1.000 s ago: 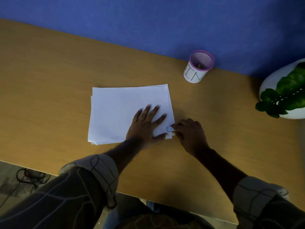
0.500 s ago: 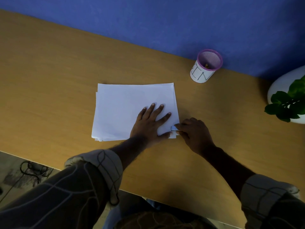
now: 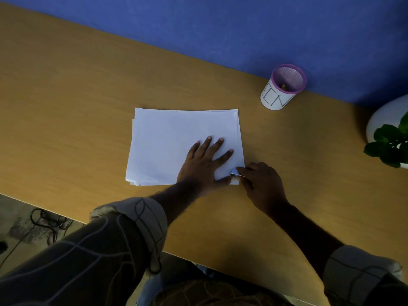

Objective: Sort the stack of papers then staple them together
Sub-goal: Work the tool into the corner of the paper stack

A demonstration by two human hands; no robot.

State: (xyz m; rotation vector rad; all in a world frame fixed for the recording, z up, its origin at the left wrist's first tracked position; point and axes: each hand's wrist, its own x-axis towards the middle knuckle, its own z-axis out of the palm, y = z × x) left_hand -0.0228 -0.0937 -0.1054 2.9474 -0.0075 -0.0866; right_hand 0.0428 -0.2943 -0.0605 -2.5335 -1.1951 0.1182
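Observation:
A stack of white papers (image 3: 172,142) lies flat on the wooden desk (image 3: 77,96), its sheets slightly uneven at the left and bottom edges. My left hand (image 3: 204,164) rests flat on the stack's near right part, fingers spread, holding nothing. My right hand (image 3: 261,184) is closed around a small shiny stapler (image 3: 235,172) at the stack's near right corner. Only the stapler's tip shows; the rest is hidden under my fingers.
A pink-rimmed mesh cup (image 3: 283,86) with a white label stands at the back right against the blue wall (image 3: 242,25). A white pot with a green plant (image 3: 390,138) sits at the right edge. The desk's near edge runs diagonally below my arms, with cables (image 3: 44,219) on the floor.
The view has shifted slightly, so the stack and cup sit a little further right in frame. Both hands hold the same pose at the stack's corner.

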